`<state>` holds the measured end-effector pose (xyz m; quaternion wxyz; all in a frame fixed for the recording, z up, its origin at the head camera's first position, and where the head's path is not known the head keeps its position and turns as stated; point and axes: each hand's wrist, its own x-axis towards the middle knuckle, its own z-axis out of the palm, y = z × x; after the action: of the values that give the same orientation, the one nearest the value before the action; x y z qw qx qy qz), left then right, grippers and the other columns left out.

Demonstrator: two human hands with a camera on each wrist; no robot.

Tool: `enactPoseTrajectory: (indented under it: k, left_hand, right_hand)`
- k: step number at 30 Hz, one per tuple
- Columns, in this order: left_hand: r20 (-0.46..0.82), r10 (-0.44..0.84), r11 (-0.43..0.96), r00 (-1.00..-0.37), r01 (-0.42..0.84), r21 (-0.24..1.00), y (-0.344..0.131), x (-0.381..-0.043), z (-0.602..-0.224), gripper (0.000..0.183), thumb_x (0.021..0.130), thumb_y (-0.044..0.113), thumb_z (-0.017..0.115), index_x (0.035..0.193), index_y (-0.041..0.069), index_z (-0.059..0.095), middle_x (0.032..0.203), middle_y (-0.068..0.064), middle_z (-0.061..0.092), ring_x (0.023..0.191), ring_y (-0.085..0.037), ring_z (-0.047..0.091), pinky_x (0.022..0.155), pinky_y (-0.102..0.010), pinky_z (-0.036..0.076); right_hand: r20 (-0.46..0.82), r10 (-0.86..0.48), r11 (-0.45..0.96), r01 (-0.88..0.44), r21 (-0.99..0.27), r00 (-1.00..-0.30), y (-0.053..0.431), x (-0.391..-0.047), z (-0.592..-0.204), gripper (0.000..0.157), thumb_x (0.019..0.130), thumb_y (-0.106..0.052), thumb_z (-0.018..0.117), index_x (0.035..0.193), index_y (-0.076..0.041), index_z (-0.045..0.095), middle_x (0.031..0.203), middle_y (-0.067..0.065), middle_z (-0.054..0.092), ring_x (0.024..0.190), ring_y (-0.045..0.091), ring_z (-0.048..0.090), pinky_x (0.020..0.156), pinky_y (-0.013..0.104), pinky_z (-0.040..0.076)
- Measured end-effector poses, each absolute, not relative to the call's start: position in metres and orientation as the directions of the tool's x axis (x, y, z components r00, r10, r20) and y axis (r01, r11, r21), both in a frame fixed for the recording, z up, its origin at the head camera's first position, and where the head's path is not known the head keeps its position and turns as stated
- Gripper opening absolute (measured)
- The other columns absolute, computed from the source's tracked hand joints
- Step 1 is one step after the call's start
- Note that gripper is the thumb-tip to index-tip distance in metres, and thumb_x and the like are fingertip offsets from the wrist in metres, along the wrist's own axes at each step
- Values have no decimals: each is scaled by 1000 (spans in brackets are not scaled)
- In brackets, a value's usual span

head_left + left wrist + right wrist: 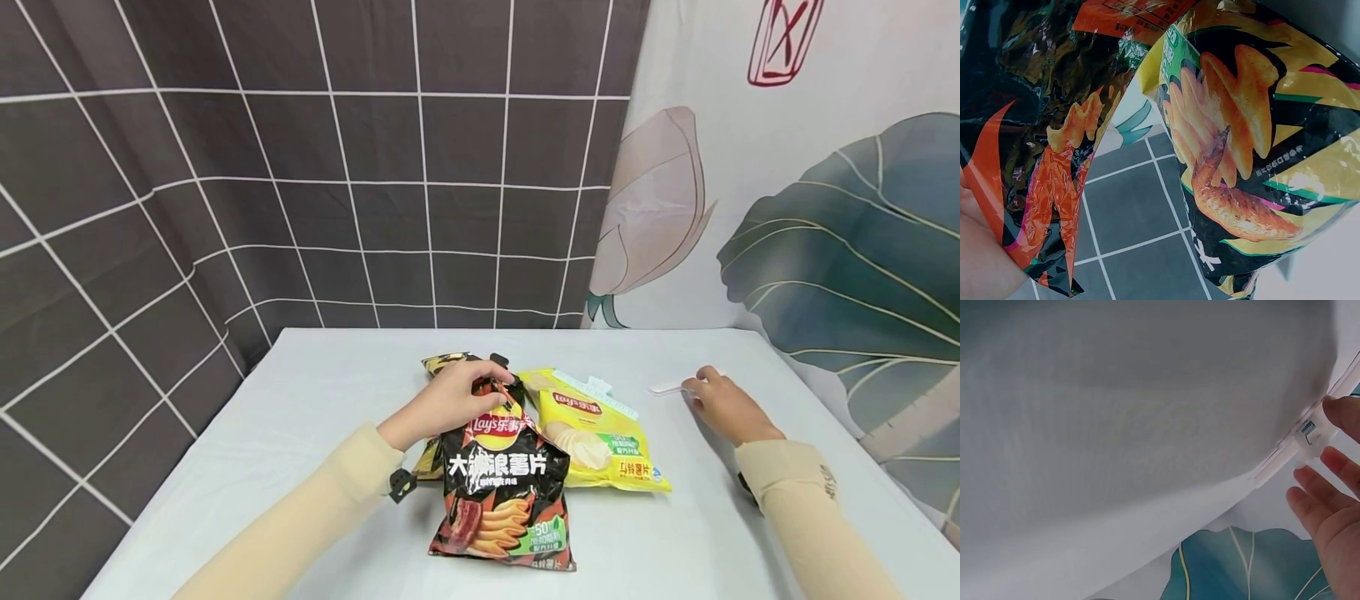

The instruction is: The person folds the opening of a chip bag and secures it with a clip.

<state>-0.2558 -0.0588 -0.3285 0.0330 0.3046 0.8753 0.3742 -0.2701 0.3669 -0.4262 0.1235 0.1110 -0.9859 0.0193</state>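
Note:
My left hand (457, 396) grips the top of a black Lay's chip bag (502, 492), which stands tilted toward me. Crinkled black and orange foil of that bag (1054, 150) fills the left of the left wrist view. Behind it is a black and gold chip bag (1235, 144) with a chicken wing printed on it, mostly hidden in the head view. My right hand (731, 408) is at a slim white bag clip (1275, 464) on the table. Its thumb overlaps the clip's raised tab, and the other fingers spread loosely close to the tab.
A yellow Lay's chip bag (603, 442) lies right of the black bag, a pale blue bag clip (596, 392) along its top edge. The white table (315, 400) meets a dark grid-patterned curtain (375, 167) and a flower-printed cloth (690, 275) at the back.

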Motion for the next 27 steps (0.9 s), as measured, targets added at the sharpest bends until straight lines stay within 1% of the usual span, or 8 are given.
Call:
enactPoseTrajectory:
  k: [3, 6, 9, 12, 18, 23, 27]
  left_hand:
    - [169, 559, 535, -812, 509, 674, -59, -255, -328, 22, 91, 16, 65, 113, 17, 68, 122, -4, 65, 105, -16, 56, 85, -35, 45]
    - [161, 560, 539, -812, 505, 674, -59, -255, -328, 22, 91, 16, 65, 113, 17, 68, 123, -4, 64, 94, -15, 55, 83, -35, 44]
    - [152, 562, 540, -813, 500, 676, -59, -255, -327, 22, 92, 16, 64, 113, 17, 68, 125, -5, 63, 82, -15, 50, 80, -34, 43]
    - [146, 563, 540, -814, 496, 680, -58, -255, -327, 22, 92, 16, 64, 114, 17, 68, 125, -5, 63, 76, -15, 47, 79, -34, 42]
    - [150, 564, 538, -812, 500, 678, -58, -254, -327, 22, 92, 16, 64, 113, 16, 68, 124, -5, 64, 75, -15, 47, 79, -34, 42]
    - [154, 565, 541, -811, 504, 673, -59, -255, -328, 22, 92, 16, 64, 113, 16, 68, 124, -5, 64, 74, -14, 46, 79, -34, 42]
    - [159, 565, 548, -809, 512, 662, -59, -255, -329, 21, 92, 17, 65, 113, 17, 69, 123, -5, 64, 80, -14, 49, 79, -34, 42]
  right_hand:
    - [239, -212, 975, -222, -15, -948, 367, -271, -427, 32, 78, 5, 73, 109, 3, 66, 104, 28, 56, 83, 38, 63, 78, 50, 55]
    - [232, -204, 976, -215, -22, -951, 367, -272, -427, 32, 77, 5, 73, 109, 3, 66, 102, 28, 56, 82, 37, 63, 77, 50, 56]
    - [233, -202, 977, -214, -25, -951, 367, -272, -427, 31, 77, 6, 73, 107, 3, 66, 101, 28, 57, 82, 38, 62, 77, 51, 55]
    - [233, -202, 976, -214, -27, -951, 367, -271, -426, 28, 78, 5, 73, 105, 2, 67, 99, 26, 58, 82, 37, 61, 78, 51, 55]
    - [220, -190, 978, -203, -40, -957, 365, -268, -423, 24, 78, 4, 72, 102, -1, 69, 96, 22, 63, 84, 36, 59, 80, 53, 53]
    - [235, -185, 980, -198, -31, -954, 363, -267, -422, 24, 78, 2, 73, 102, -4, 71, 96, 19, 67, 83, 34, 59, 77, 52, 53]
    - [238, -173, 983, -185, -25, -956, 363, -266, -422, 28, 79, 1, 72, 106, -5, 71, 100, 19, 69, 85, 34, 59, 78, 53, 53]
